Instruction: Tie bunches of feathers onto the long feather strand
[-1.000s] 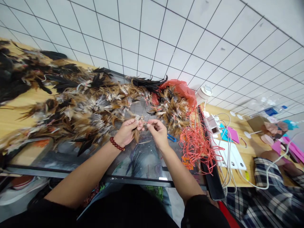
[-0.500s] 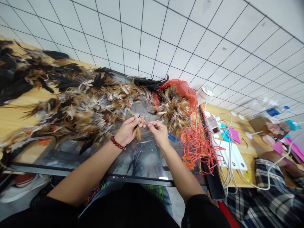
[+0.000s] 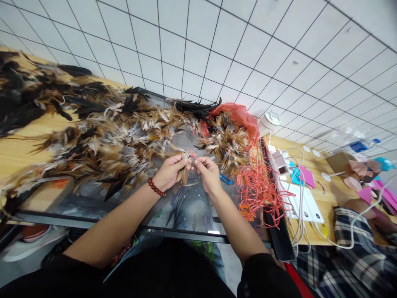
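Between the fingers of my left hand (image 3: 171, 169) is a small bunch of brown feathers (image 3: 183, 177), its tips hanging downward. A bead bracelet circles that wrist. My right hand (image 3: 207, 173) meets the left one at the fingertips, thumb and forefinger pinched by the bunch's upper end; what it pinches is too small to make out. Both hands are over a glass tabletop (image 3: 198, 211). A large heap of brown, grey and black feathers (image 3: 120, 140) lies to the left. Beyond my right hand, another feather pile (image 3: 228, 142) rests on a red plastic bag (image 3: 240, 118).
Tangled red string (image 3: 259, 192) lies right of my hands, with a blue clip-like item (image 3: 225, 179) nearer. Further right are a phone (image 3: 281, 238), a white power strip (image 3: 302, 203), cables and a white lidded cup (image 3: 269, 122). A person in a plaid sleeve (image 3: 350, 231) sits at the right.
My right hand has moved slightly left, closing the small gap to my left hand so the fingertips meet. The feather bunch stays in my left hand.
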`<state>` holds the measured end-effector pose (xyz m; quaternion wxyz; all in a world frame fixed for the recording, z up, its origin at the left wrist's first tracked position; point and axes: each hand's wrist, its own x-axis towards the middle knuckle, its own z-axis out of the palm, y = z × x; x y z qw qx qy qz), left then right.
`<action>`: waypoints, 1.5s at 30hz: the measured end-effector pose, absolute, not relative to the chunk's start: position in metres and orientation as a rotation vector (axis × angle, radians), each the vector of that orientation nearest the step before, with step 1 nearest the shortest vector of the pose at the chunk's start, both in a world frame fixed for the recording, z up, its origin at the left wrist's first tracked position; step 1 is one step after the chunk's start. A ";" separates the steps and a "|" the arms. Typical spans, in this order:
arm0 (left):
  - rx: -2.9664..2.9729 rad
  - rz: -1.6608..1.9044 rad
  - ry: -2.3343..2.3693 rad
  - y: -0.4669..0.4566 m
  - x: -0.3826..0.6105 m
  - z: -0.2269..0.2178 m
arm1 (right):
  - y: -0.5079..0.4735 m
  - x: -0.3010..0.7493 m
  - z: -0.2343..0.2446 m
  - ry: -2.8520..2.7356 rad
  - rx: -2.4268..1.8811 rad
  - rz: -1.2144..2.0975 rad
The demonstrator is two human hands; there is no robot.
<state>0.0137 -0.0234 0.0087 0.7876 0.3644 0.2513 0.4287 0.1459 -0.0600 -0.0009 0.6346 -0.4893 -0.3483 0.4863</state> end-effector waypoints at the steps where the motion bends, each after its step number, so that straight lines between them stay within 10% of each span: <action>1: 0.809 0.937 0.543 -0.024 0.015 0.008 | -0.061 0.145 0.000 -0.824 -1.117 1.120; 45: 0.844 1.036 0.593 -0.025 0.019 0.002 | -0.066 0.138 -0.011 -0.995 -1.023 1.016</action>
